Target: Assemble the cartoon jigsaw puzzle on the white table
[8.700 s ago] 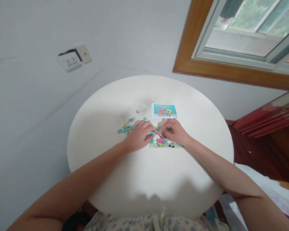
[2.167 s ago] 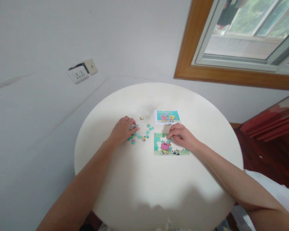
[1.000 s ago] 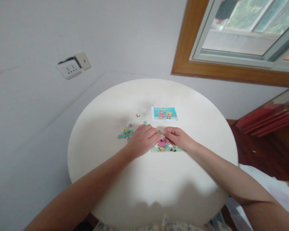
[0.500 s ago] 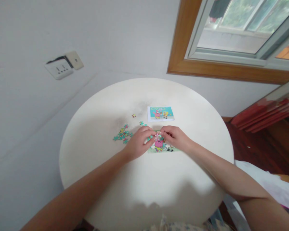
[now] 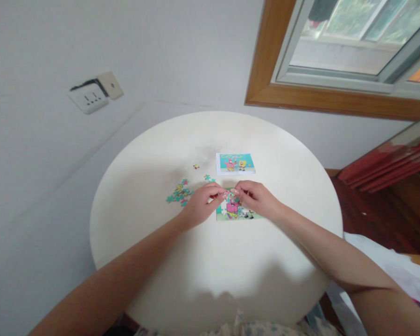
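A partly assembled jigsaw puzzle (image 5: 233,211), with a pink cartoon figure and a green lower edge, lies in front of me. Over its upper part, my left hand (image 5: 202,203) and my right hand (image 5: 257,196) meet with fingertips pinched. Between them is a small puzzle piece (image 5: 229,192), partly covered by the fingers. To the left of my left hand lies a loose pile of puzzle pieces (image 5: 179,193), mostly teal with some yellow and pink. Behind the puzzle is a reference picture card (image 5: 235,164) showing a pink and a yellow cartoon figure.
A single yellow piece (image 5: 196,166) sits apart behind the pile, and a few teal pieces (image 5: 207,177) lie near my left wrist. The round white table (image 5: 224,261) stands against a wall with a socket (image 5: 89,98) and a wood-framed window (image 5: 266,93).
Both hands stay over the puzzle's upper part, with only slight finger movement. The whole view has shifted a little.
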{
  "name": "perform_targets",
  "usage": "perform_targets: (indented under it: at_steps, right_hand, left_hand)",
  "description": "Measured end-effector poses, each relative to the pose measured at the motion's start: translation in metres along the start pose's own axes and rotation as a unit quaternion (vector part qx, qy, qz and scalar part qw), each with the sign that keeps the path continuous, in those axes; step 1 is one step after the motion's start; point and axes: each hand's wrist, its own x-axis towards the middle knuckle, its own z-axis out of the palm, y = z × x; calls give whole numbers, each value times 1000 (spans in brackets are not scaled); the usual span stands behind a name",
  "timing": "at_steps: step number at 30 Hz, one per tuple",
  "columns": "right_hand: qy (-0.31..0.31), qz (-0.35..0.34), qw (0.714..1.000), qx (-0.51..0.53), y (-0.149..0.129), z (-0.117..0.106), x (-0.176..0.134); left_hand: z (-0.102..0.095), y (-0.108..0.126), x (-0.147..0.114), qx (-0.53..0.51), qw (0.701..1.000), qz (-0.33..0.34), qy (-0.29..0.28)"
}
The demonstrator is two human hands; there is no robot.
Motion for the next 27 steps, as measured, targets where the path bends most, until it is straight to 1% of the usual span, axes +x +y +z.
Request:
perform_targets:
  at_steps: [5, 9, 13, 16, 20, 24, 27]
  right_hand:
    - [33, -2, 999, -8, 2, 2, 0]
    - [41, -21, 999, 7, 2, 4, 1]
    - [62, -32, 998, -9, 6, 2, 3]
    - [80, -52, 993, -62, 17, -2, 7]
    - [65, -72, 985, -146, 31, -5, 11]
    - [39, -73, 978, -190, 36, -1, 11]
    - [35, -74, 974, -211, 35, 1, 11]
  left_hand:
    - [6, -1, -2, 13, 999, 49, -19]
    - [10, -3, -4, 24, 997, 66, -30]
    - [6, -6, -5, 57, 994, 83, -30]
    - [-1, -10, -4, 114, 989, 89, -16]
    - [-7, -14, -3, 177, 980, 95, -12]
    - [-7, -11, -4, 213, 972, 93, -40]
    - [-5, -7, -4, 221, 969, 93, -54]
